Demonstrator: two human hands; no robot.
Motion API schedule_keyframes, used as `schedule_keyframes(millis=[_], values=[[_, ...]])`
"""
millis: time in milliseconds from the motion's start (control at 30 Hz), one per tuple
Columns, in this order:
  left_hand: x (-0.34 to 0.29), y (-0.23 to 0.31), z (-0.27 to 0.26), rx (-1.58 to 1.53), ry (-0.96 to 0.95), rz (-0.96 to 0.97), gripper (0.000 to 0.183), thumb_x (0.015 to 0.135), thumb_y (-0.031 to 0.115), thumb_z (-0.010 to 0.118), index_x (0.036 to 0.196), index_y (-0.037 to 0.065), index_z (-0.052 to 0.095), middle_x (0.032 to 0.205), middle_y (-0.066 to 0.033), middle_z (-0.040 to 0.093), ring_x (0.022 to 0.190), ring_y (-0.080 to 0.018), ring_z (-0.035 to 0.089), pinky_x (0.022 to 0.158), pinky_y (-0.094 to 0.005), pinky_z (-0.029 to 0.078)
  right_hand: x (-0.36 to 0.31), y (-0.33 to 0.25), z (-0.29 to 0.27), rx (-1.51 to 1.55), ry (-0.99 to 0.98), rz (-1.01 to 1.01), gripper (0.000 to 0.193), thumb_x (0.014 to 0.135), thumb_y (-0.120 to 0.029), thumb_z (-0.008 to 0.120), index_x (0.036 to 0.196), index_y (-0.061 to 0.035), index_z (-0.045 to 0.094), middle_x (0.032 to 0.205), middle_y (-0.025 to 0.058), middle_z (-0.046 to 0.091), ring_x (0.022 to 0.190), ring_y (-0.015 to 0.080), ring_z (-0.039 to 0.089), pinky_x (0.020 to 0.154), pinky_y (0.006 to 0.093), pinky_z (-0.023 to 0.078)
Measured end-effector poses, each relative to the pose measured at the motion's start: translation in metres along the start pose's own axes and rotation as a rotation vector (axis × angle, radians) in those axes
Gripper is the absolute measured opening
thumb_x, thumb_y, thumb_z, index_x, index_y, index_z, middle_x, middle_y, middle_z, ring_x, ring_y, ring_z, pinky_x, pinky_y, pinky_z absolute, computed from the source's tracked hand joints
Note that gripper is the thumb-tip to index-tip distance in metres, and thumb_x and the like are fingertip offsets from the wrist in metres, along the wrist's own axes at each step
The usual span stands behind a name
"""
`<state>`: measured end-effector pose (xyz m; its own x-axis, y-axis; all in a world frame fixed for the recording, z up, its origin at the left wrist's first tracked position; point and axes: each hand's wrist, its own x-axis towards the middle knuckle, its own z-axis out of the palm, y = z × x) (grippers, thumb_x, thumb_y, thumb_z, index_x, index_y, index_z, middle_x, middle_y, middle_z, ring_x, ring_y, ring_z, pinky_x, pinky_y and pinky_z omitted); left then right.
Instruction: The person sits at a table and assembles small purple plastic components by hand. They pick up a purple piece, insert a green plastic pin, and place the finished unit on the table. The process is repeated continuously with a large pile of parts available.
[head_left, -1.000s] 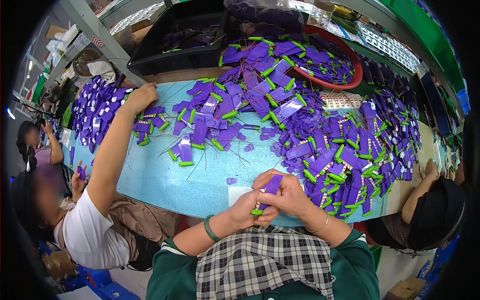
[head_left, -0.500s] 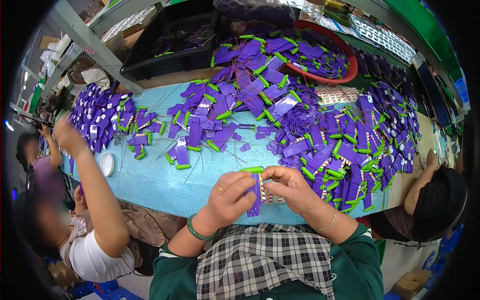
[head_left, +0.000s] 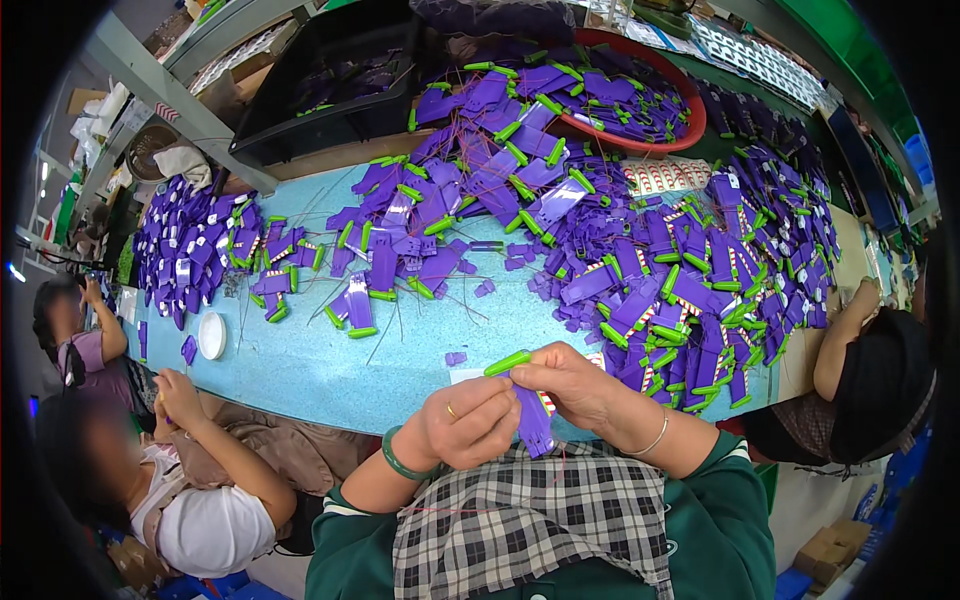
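Observation:
Close to my apron, over the table's front edge, both hands hold a flat purple plastic piece (head_left: 535,428) with a bright green end (head_left: 508,362). My left hand (head_left: 463,418) is closed, its thumb and fingers pinching the piece's left side below the green end. From the other side my right hand (head_left: 568,383) closes thumb and finger near the green end. A bit of red-and-white striped sticker shows on the piece beside the right fingers. Fingers hide much of its upper part. A small purple bit (head_left: 456,358) lies on the table just beyond my left hand.
A large heap of similar purple-and-green pieces (head_left: 690,300) covers the right and middle of the blue table (head_left: 440,335). Behind stand a red basin (head_left: 695,115) and a black crate (head_left: 330,130). A white dish (head_left: 211,335) sits left. Co-workers sit on both sides.
The purple piece has tilted, its green end now slanting up to the right. My right hand has shifted its grip toward that end. The left co-worker's raised arm has come down.

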<state>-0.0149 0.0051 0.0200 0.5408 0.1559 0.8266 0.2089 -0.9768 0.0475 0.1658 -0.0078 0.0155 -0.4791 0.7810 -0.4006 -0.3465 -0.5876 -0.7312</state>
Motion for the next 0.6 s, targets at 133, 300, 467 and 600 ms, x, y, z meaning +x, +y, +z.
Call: schedule_keyframes(millis=[133,300,467,600], values=[[-0.001,0.005,-0.001,-0.029,-0.047,-0.064,0.02,0.065,-0.004,0.068,0.083,-0.001,0.062,0.092,-0.0129,0.058,0.083,-0.0292,0.064,0.064,-0.0326,0.058,-0.02,-0.002,-0.006,-0.076,-0.101,0.1,0.03,0.092,-0.024,0.059,0.071,-0.0038,0.065,0.067,0.0002,0.06,0.061,0.0058,0.05,0.059,0.0224,0.041],[-0.006,0.0,0.006,-0.056,-0.054,-0.156,0.016,0.065,0.001,0.067,0.08,-0.002,0.063,0.084,-0.0123,0.06,0.08,-0.0278,0.065,0.066,-0.031,0.057,-0.041,-0.006,-0.028,-0.225,-0.228,0.059,0.032,0.092,-0.022,0.057,0.069,-0.0016,0.063,0.071,0.0055,0.062,0.069,0.0118,0.056,0.066,0.0265,0.044],[0.002,0.003,0.025,-0.372,0.084,-0.731,0.011,0.072,0.0,0.068,0.08,-0.002,0.06,0.082,-0.0118,0.06,0.072,-0.0253,0.063,0.062,-0.0307,0.052,-0.029,-0.011,-0.03,-0.809,0.19,-0.665,0.011,0.088,-0.009,0.061,0.087,0.0013,0.06,0.085,0.0081,0.062,0.082,0.0156,0.06,0.076,0.0351,0.047],[0.024,-0.024,0.031,-0.569,-0.216,-0.906,0.011,0.079,0.005,0.067,0.08,-0.001,0.058,0.079,-0.0117,0.056,0.066,-0.0271,0.059,0.06,-0.034,0.05,-0.016,0.009,-0.048,-0.633,0.29,-0.629,0.011,0.088,-0.003,0.058,0.098,0.0014,0.055,0.093,0.0067,0.059,0.086,0.0146,0.061,0.074,0.0311,0.054]])
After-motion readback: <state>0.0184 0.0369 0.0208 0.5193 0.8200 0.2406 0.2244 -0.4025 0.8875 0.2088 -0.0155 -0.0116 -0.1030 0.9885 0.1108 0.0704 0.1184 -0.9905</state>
